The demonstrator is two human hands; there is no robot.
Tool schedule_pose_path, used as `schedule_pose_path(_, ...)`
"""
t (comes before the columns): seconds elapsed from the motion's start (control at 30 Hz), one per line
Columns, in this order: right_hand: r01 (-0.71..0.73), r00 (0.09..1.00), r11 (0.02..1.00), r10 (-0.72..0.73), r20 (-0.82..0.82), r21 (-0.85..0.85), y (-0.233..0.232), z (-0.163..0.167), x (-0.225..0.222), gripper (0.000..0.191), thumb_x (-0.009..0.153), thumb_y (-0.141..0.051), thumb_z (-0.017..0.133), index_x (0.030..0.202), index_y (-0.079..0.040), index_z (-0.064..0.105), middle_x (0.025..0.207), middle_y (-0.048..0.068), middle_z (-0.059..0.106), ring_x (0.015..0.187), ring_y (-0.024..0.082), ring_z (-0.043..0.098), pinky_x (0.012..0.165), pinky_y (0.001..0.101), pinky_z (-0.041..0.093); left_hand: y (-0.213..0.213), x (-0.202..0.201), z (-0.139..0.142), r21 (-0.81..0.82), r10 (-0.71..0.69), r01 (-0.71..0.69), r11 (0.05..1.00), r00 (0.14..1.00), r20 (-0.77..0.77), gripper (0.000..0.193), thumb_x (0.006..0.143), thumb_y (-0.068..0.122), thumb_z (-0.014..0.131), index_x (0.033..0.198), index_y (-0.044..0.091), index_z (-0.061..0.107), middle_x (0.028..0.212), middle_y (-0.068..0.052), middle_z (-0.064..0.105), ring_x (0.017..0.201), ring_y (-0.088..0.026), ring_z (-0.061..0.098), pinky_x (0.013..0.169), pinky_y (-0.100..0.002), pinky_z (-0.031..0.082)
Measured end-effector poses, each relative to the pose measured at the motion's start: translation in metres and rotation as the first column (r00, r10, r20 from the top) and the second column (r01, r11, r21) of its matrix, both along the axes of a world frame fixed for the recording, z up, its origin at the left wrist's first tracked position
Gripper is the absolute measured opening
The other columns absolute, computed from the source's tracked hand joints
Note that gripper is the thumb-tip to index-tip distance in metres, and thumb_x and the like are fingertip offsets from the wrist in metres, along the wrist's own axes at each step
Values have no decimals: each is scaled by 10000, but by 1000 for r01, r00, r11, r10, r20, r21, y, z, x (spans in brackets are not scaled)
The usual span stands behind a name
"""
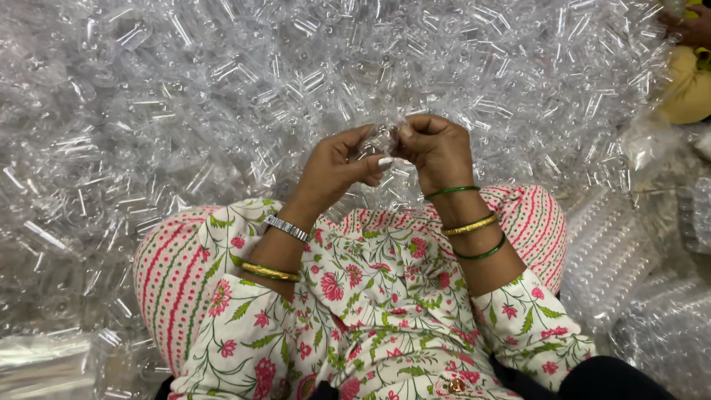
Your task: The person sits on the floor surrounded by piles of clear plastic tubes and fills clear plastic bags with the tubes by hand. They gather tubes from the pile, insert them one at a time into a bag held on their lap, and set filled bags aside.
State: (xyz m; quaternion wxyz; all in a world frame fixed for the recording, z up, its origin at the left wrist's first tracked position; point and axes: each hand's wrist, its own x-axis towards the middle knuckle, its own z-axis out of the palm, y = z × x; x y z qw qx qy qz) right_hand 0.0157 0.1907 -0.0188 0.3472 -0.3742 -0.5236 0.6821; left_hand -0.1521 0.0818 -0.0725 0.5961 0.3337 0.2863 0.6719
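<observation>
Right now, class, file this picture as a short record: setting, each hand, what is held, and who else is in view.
setting: a huge heap of small clear plastic pieces spread before a seated person in floral clothing
left hand: left hand, raised over the lap, fingers pinching a clear plastic piece
right hand: right hand, curled on the same piece from the other side
wrists: bangles on the right, a watch on the left
others: another person's hand at top right
side: bagged clear pieces at right
</observation>
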Motion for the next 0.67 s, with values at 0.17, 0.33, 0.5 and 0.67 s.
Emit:
schedule_pose_path(0.17,-26,999,993,21,-40,-114,-6,13,0,200,1016,-175,647,910,-8,675,834,102,703,742,221,708,713,382,631,-21,4,5,-93,-87,112,989,967,238,443,1031,380,627,1260,1,610,963,-122,732,721,-174,705,591,-278,551)
schedule_pose_path(0.33,-55,984,993,37,174,100,-23,37,-6,255,1032,-276,649,1069,-26,680,937,80,748,845,159,719,759,336,613,-29,3,16,-205,-29,85,975,965,261,603,1027,552,526,1278,4,563,816,-113,695,597,-161,646,476,-259,459)
schedule_pose_path(0.5,-266,962,899,269,43,348,-40,54,-6,379,1020,-153,726,1365,-46,609,1134,114,760,1023,195,733,941,355,622,-41,10,29,-163,-56,76,984,991,119,670,1012,561,507,1489,100,408,826,-93,667,609,-148,621,535,-265,497)
schedule_pose_path(0.67,-259,959,925,279,-37,277,-33,59,-1,389,992,-117,721,1269,59,514,1123,126,739,1057,255,732,906,412,652,-70,15,32,-143,57,-91,986,973,-226,635,1071,377,563,1590,145,278,918,-132,652,726,-222,666,610,-328,554)
